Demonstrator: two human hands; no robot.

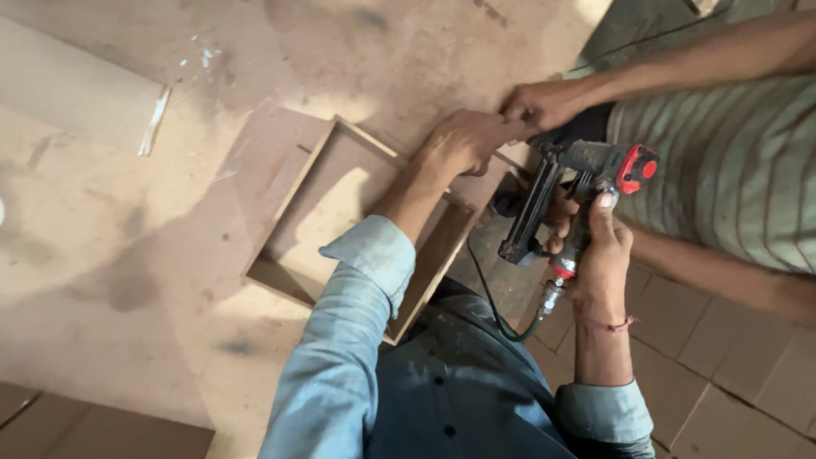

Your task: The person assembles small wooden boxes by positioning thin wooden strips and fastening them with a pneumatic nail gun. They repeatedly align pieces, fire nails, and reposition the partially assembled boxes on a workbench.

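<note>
a: head view. left hand [463, 140], how is it set?

b: arm stretched forward in a blue sleeve [348, 340], palm down, fingers curled and pressed together over the far corner of the wooden frame [310, 174]. it bears down on the frame's top edge

a: right hand [599, 255]?

b: raised off the bench edge, wrist turned in, fingers wrapped tight on the handle of the nail gun [565, 200]. thumb up along the grip. red thread round the wrist

a: where does the gun sit?

b: in the air just beside the frame's right corner, long dark magazine pointing down and left, red cap at the rear. black air hose [501, 319] loops from the base of the handle down toward the person's body

a: and the frame?

b: open rectangle, lies flat on the dusty workbench [127, 255], near corner close to the person's chest

a: anything crowding the spot?

b: a second person in a striped shirt [722, 161] stands at the right. one of their hands [544, 102] grips the same far corner, touching the left hand's fingertips. their other forearm runs behind the gun, its hand mostly hidden by it. a pale board [68, 89] lies at the far left of the bench, well apart
</note>
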